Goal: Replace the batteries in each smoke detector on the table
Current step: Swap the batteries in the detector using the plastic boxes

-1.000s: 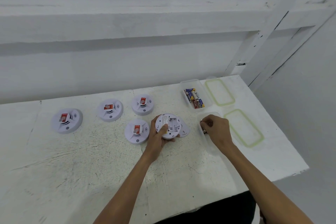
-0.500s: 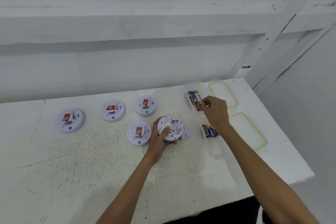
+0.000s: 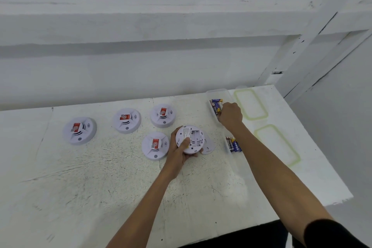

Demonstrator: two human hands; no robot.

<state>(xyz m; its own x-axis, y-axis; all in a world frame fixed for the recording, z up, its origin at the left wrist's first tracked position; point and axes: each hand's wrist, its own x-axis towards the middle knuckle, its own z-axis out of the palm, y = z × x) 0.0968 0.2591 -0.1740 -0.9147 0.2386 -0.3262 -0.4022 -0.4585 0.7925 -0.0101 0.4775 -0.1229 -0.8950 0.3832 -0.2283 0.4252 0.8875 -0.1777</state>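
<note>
Over white table (image 3: pixel 100 187), left hand (image 3: pixel 177 153) holds detector (image 3: pixel 190 139) back-side up.

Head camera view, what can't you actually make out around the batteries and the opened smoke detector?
All in the head view:
- Right hand: its own knuckles hide the fingertips in the far container, so any pinched battery is unseen.
- Near batteries: the right forearm covers some; count unclear.
- Opened detector: the thumb of the left hand covers part of the bay; its print is too small.
</note>
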